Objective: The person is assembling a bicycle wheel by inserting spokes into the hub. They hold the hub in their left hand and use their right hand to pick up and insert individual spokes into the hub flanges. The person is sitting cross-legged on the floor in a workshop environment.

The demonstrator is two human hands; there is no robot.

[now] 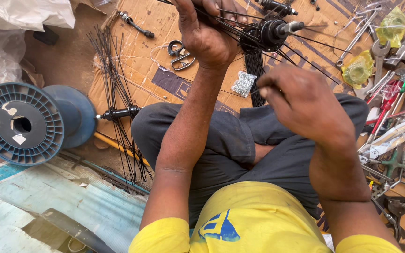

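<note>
1. I am watching my left hand (207,33) closing around a bundle of thin black spokes (240,23) far in the scene, fingers curled tight on them beside the black wheel hub (270,33).
2. My right hand (305,105) is hovering nearer, right of centre, fingers pinched together; a thin spoke seems to be running through the pinch, though I cannot tell for sure.
3. The hub is sitting in the air above the cardboard sheet (165,79) on the floor, spokes fanning out from its flange.
4. A small clear bag of silver nipples (243,83) is lying on the cardboard just near of the hub.
5. Two yellowish plastic bags (358,70) are resting far right among the wrenches (379,51); their contents are too blurred to name.
6. A second hub (120,113) with loose spokes is lying to the left, beside a blue empty spool (22,124) on its side.
7. White plastic sacks (24,11) are bunching at far left, contents hidden.
</note>
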